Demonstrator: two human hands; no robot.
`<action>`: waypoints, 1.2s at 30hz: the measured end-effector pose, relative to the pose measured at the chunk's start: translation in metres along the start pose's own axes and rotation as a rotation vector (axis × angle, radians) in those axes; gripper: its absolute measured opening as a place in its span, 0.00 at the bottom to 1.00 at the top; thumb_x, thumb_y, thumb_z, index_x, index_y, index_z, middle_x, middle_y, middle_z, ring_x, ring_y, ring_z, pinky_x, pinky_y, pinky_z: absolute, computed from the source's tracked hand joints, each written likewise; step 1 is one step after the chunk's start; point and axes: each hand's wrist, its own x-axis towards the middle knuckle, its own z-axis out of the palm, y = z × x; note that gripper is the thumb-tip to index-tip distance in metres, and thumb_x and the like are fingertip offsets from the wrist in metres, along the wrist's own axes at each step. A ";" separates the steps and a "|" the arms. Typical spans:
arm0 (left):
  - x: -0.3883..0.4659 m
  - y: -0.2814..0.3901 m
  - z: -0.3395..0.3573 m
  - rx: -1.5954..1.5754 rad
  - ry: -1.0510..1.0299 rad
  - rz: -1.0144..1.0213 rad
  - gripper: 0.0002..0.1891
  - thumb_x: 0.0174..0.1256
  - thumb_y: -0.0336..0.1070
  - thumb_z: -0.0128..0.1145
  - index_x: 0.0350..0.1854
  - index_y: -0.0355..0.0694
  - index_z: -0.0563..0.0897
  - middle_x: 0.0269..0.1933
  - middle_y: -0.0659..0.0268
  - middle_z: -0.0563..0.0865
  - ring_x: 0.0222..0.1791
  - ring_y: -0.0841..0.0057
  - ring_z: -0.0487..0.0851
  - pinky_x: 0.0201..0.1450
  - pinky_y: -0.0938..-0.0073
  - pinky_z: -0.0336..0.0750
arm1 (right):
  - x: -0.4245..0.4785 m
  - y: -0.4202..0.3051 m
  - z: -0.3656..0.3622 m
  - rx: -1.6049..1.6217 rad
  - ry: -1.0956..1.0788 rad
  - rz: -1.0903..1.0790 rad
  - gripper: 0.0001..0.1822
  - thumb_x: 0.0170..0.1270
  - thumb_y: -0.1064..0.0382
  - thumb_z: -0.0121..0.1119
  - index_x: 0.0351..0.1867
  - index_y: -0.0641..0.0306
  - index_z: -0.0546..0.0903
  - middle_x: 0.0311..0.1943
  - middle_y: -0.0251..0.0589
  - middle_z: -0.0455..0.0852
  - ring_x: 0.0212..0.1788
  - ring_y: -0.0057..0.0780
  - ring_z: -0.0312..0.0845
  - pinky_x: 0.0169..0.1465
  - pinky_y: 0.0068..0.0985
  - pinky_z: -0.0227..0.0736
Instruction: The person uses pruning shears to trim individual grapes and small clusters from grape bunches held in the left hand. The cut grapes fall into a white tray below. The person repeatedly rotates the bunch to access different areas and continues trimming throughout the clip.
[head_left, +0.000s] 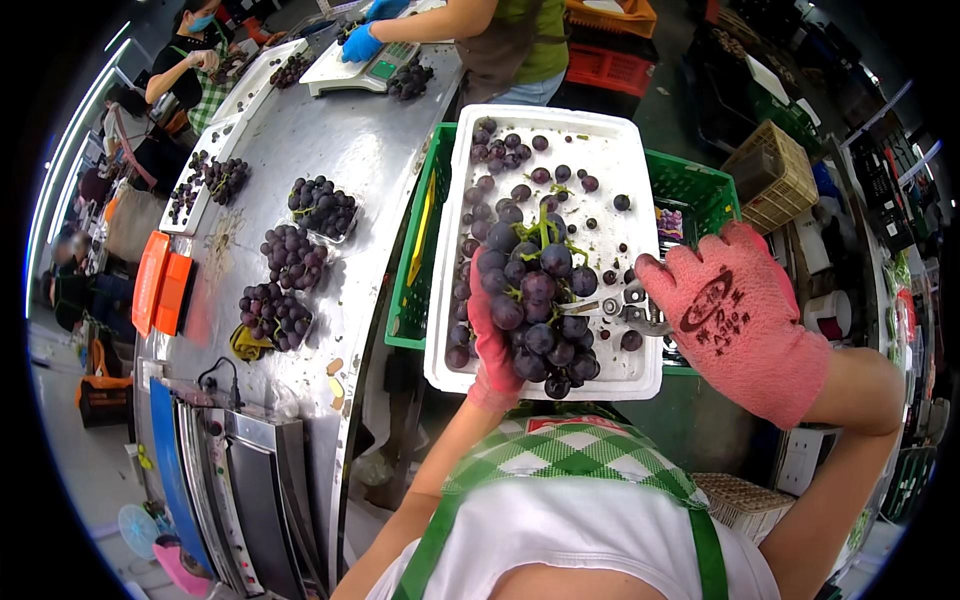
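Observation:
My left hand (491, 337), in a red work glove, holds up a bunch of dark purple grapes (536, 300) with green stems. My right hand (739, 322), gloved alike, is closed round the handles of small metal snips (611, 306), whose blades reach in among the grapes at the bunch's right side. Both hands are over a white foam tray (544, 386), which holds loose grapes (495, 154) and small dark ones. The tray rests on a green plastic crate (411, 300).
On the metal table (360, 150) at left lie several grape bunches (292, 255), an orange box (161, 281) and a wrapping machine (247, 450). A co-worker's blue-gloved hand (362, 43) is at a scale (375, 71); another person stands farther left. A beige crate (776, 176) stands right.

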 end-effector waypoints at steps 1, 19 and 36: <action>0.000 0.000 0.000 0.020 -0.013 0.007 0.40 0.66 0.68 0.34 0.72 0.46 0.47 0.66 0.61 0.63 0.65 0.70 0.64 0.68 0.65 0.58 | 0.000 -0.001 0.001 -0.015 0.009 -0.003 0.21 0.48 0.60 0.58 0.47 0.55 0.74 0.31 0.34 0.78 0.36 0.29 0.76 0.48 0.31 0.66; -0.002 -0.009 -0.022 -0.370 -0.054 -0.299 0.38 0.66 0.70 0.28 0.71 0.49 0.54 0.67 0.62 0.66 0.61 0.68 0.70 0.60 0.64 0.69 | 0.003 -0.005 0.018 -0.047 0.204 0.112 0.24 0.48 0.60 0.58 0.52 0.54 0.72 0.34 0.35 0.76 0.39 0.31 0.72 0.51 0.34 0.64; -0.003 -0.006 -0.016 -0.355 -0.050 -0.260 0.38 0.65 0.69 0.33 0.72 0.51 0.51 0.64 0.61 0.69 0.61 0.66 0.71 0.62 0.61 0.67 | 0.008 -0.010 0.021 -0.058 0.276 0.088 0.18 0.50 0.62 0.54 0.46 0.56 0.74 0.30 0.34 0.75 0.37 0.30 0.72 0.48 0.32 0.65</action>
